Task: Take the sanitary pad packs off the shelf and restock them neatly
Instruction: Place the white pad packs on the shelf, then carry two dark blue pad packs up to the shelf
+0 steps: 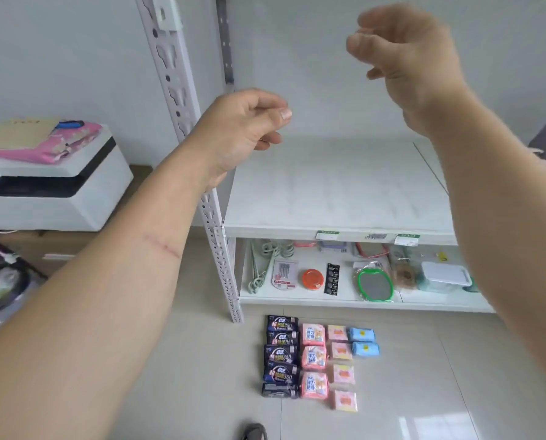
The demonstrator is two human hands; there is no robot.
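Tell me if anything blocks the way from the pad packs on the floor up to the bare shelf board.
Nothing visible does. The pad packs lie in rows on the floor just before the rack, and the shelf board above is bare and open-fronted.

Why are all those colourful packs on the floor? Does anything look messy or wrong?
The sanitary pad packs lie on the floor in tidy columns by colour, not spilled. The odd part is only that the white shelf above them is bare. Both the left hand and the right hand hold nothing.

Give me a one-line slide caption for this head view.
Both hands, left hand and right hand, raised holding nothing above the bare shelf; sanitary pad packs sorted in colour columns on the floor.
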